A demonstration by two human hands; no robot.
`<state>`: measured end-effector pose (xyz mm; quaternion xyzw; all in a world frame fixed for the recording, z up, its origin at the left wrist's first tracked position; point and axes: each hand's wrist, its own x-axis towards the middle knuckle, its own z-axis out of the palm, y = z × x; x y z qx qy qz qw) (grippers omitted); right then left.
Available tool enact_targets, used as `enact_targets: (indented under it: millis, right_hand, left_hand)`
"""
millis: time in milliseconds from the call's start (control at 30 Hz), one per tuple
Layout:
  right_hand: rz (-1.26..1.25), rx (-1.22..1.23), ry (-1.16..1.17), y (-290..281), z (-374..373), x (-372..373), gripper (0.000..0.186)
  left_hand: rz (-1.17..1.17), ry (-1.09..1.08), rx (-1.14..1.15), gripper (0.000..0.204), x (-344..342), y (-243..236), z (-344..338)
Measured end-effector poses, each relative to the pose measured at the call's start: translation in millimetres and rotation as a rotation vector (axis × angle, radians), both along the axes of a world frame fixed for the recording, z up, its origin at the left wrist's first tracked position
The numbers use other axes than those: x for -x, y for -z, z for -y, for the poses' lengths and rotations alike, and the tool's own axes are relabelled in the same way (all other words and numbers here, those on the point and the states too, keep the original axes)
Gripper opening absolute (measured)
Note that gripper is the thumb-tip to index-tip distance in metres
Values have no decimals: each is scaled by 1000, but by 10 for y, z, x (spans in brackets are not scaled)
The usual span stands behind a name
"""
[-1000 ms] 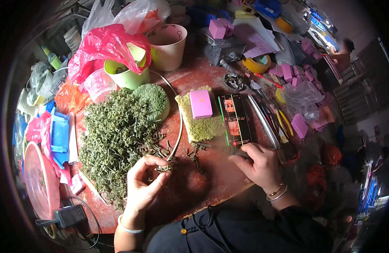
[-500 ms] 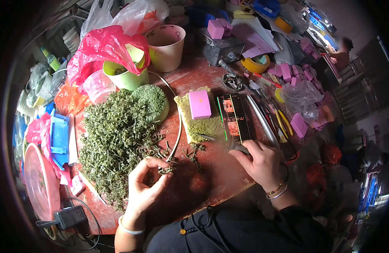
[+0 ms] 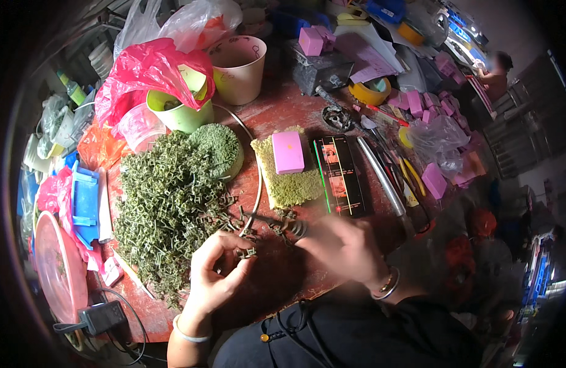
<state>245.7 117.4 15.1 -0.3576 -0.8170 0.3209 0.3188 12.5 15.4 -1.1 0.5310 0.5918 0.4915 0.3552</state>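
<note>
My left hand [image 3: 215, 276] pinches a small green molded piece [image 3: 248, 253] beside the end of a white cord [image 3: 258, 190]. My right hand [image 3: 341, 248], blurred by motion, grips a dark hand tool [image 3: 295, 228] that points toward the left hand; its exact shape is unclear. A big heap of similar green pieces [image 3: 163, 208] lies to the left, against a round pad of fine green bits [image 3: 212, 150]. Behind my hands a pink block [image 3: 288, 151] rests on a yellow-green textured mat [image 3: 289, 187], beside a long black box [image 3: 343, 178] with orange panels.
Green cup [image 3: 179, 116] under pink plastic, white bucket [image 3: 237, 73], blue tray [image 3: 85, 205], pink basin [image 3: 56, 276] and black device [image 3: 102, 318] surround the work. Rightward lie tape [image 3: 369, 92], metal rod [image 3: 381, 175], pliers [image 3: 415, 178], pink blocks [image 3: 433, 178]. Another person [image 3: 496, 80] sits far right.
My right hand has swung left and down with the tool, toward my left hand, and is now blurred. My left hand has shifted slightly right, still pinching the piece.
</note>
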Motion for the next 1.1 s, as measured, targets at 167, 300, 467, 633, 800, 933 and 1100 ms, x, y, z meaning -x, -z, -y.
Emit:
enact_targets:
  millis: [167,300,467,633,800,933,1100]
  right_hand:
    - [-31,140,-212,-147,151,281,24]
    - [-5,232,-289,-119,211,372,25]
    - [-71,169,-311,-70,213,369,26]
    - [-61,189,-331,-69,220,358,24]
    - [-78,261,-305,-82,227,340,23]
    - [-96,302,-292,-119,207,328,22]
    - [-147,326,-290,-107,197,328,19]
  left_hand:
    - [-171,109,-67,19,6,2,1]
    - [-125,201,-90,25,43,62,15]
    - [-157,203,-26,26,19,-19,24]
    - [-143,258,-20,29,46,0,7]
    - [-159,213,-14,27,17,-16,11]
    - [-105,180,-42,22,20,69,40]
    - [123,136,53,21,57,111,59]
